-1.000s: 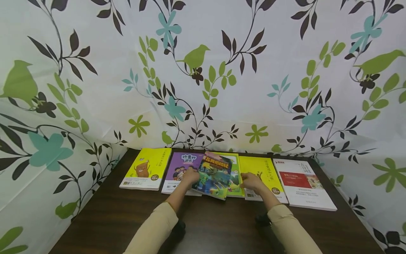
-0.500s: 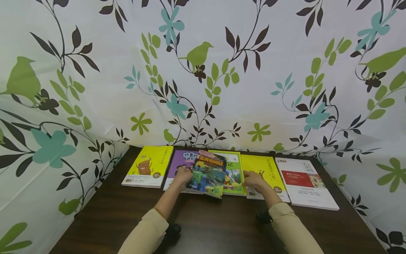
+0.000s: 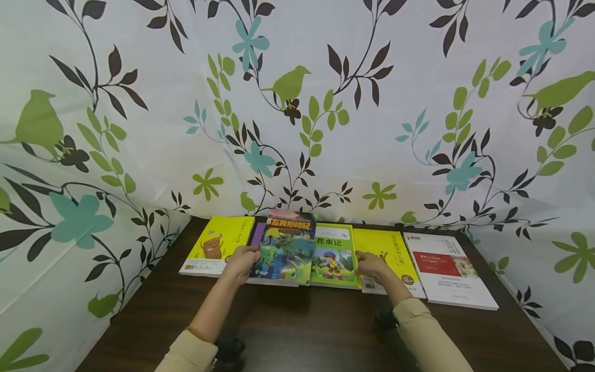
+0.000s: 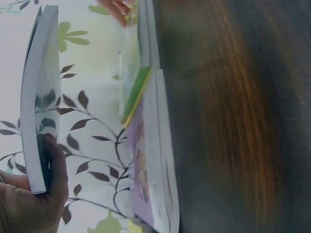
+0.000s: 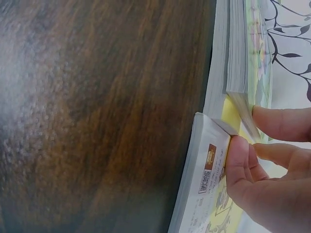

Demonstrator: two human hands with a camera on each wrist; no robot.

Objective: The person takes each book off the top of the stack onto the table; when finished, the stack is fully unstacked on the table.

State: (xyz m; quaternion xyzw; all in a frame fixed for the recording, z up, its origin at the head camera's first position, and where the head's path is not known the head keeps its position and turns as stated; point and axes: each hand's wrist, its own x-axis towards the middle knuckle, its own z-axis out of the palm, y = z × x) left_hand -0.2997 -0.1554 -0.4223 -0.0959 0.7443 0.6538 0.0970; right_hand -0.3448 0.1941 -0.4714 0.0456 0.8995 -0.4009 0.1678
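Because the left grip [image 3: 241, 262] pinches the comic [image 3: 284, 253] by its left edge, it is held clear above the purple book [image 4: 141, 170]; the right grip [image 3: 372, 266] pinches the green book [image 3: 332, 262] at its right edge, presumably to steady it.

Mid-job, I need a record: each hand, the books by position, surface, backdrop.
Left hand: holds a glossy blue-green illustrated paperback, raised above the purple-covered book
Right hand: fingers pinch the edge of a green-bordered cartoon paperback
Far left: yellow-and-white paperback
Second from right: another yellow-and-white paperback
Far right: white paperback with red panel
Surface: dark brown wood-grain table
Backdrop: white leaf-and-bird sheet
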